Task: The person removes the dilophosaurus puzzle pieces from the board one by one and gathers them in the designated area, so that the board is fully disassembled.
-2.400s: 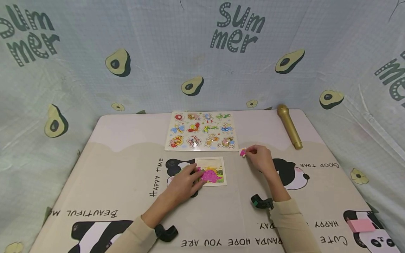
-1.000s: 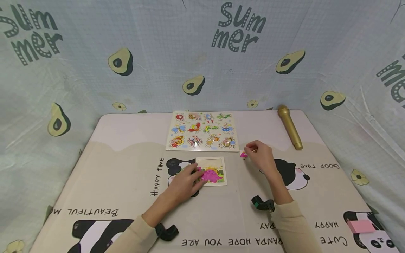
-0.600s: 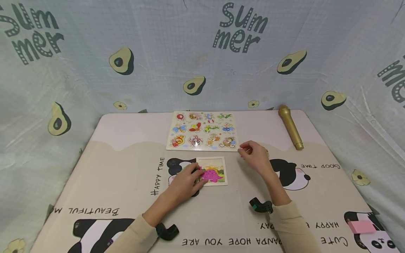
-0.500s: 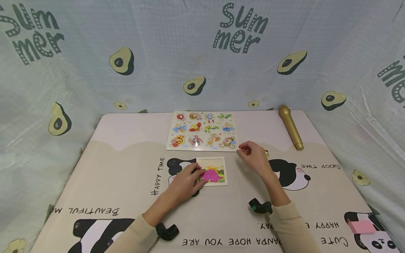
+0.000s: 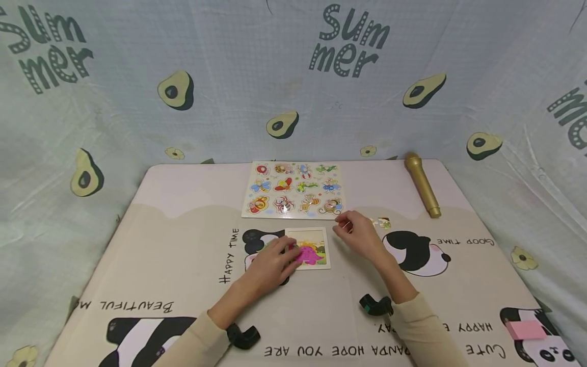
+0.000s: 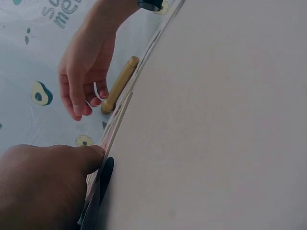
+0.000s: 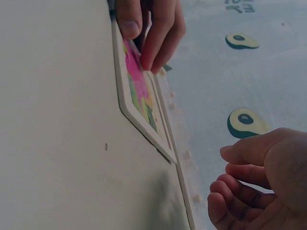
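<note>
Your right hand (image 5: 359,237) has moved leftward since the earlier frame, toward the puzzle frame (image 7: 144,124); the pink piece formerly by its fingertips is now out of sight.

Progress. The puzzle frame lies flat on the bench (image 5: 302,311), under the fingers of your left hand (image 5: 270,262) and just left of your right fingers. Within it, the pink dinosaur picture (image 5: 313,254) fills the lower part, right of your left fingertips; the strip above it, along the far rim, shows pale and unfilled. What your left hand covers cannot be read. At least 2 loose pieces (image 5: 384,223) lie to the right of your right fingers, close by the hand. Assembly thus appears partly done, with the upper strip probably left to fill.

Pose. Your 2 forearms converge from the near side. Your left fingers are spread and relaxed, touching the frame without clenching. Your right hand hangs above the bench, thumb and fingers bent and brought near one another; whether a piece is pinched between them cannot be told. Just beyond your right fingers lies the animal board (image 5: 298,215); farther off, to their right, a gold microphone (image 5: 422,186).
</note>
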